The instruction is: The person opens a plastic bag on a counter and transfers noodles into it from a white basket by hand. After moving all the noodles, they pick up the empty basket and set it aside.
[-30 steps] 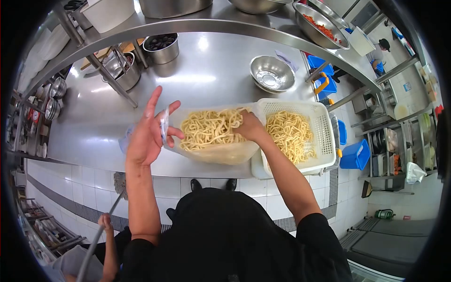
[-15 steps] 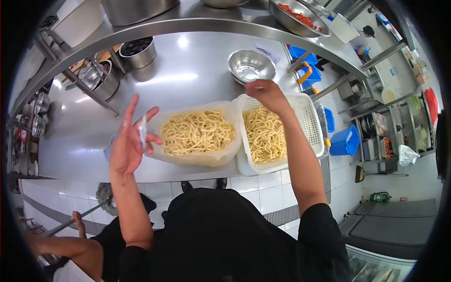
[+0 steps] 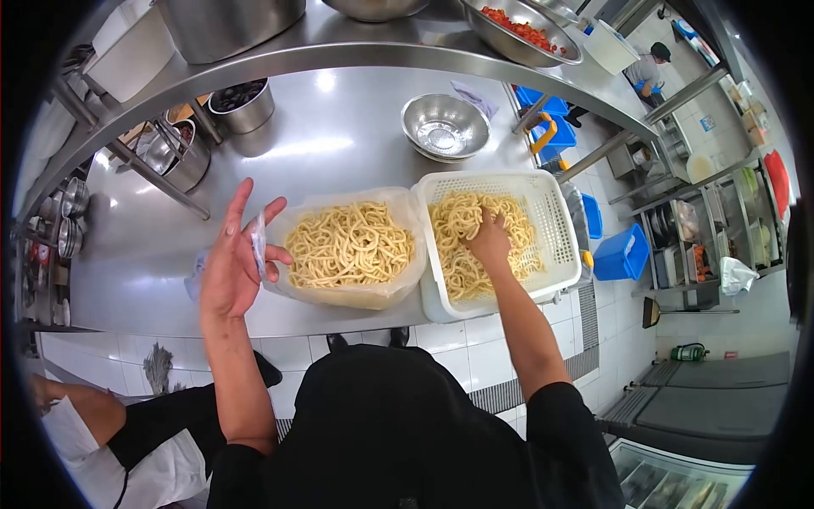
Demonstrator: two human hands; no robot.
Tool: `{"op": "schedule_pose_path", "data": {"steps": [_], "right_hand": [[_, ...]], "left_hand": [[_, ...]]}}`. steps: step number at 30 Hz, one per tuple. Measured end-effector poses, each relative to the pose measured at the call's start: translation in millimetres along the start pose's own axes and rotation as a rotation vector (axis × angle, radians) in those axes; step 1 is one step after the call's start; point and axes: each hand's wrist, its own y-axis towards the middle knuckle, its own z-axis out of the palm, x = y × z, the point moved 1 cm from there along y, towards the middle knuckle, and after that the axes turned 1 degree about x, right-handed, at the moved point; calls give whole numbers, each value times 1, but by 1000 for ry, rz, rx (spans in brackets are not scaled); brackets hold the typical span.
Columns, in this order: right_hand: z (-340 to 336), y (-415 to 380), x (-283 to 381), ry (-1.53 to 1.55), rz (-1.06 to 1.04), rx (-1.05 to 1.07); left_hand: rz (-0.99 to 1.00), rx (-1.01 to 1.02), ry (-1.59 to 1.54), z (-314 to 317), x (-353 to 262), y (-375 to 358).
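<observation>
My left hand (image 3: 237,254) is raised palm up beside the left noodle container, fingers spread, with a thin clear plastic piece (image 3: 259,247) hanging at its fingers. Thick pale noodles (image 3: 351,243) fill a bag-lined container (image 3: 343,296). To its right stands a white perforated basket (image 3: 555,222) holding more noodles (image 3: 466,270). Inside that basket my right hand (image 3: 492,243) reaches down, its fingers curled into the noodles and partly hidden by them.
Two metal bowls (image 3: 445,127) are nested behind the basket on the steel table (image 3: 339,110). Metal pots (image 3: 244,109) stand at the back left under a steel shelf (image 3: 373,56). One person is at the lower left, another (image 3: 649,72) at the far right. A blue bin (image 3: 621,254) stands on the floor.
My right hand has moved down from near the metal bowl into the noodles in the basket. My left hand stays almost where it was. The person at the lower left has shifted.
</observation>
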Motion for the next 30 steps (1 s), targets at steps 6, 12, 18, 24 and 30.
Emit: {"op": "schedule_pose_path", "data": {"steps": [6, 12, 18, 24, 30], "right_hand": [[9, 54, -52, 788, -55, 120], [-113, 27, -48, 1309, 273, 432], [-246, 4, -17, 1347, -102, 289], [-341, 0, -11, 1316, -221, 134], [-418, -11, 28, 1341, -458, 117]], "left_hand": [[6, 8, -13, 1, 3, -3], [-3, 14, -4, 5, 1, -2], [-6, 12, -7, 9, 1, 2], [-10, 10, 0, 10, 0, 3], [-22, 14, 7, 14, 1, 11]]}}
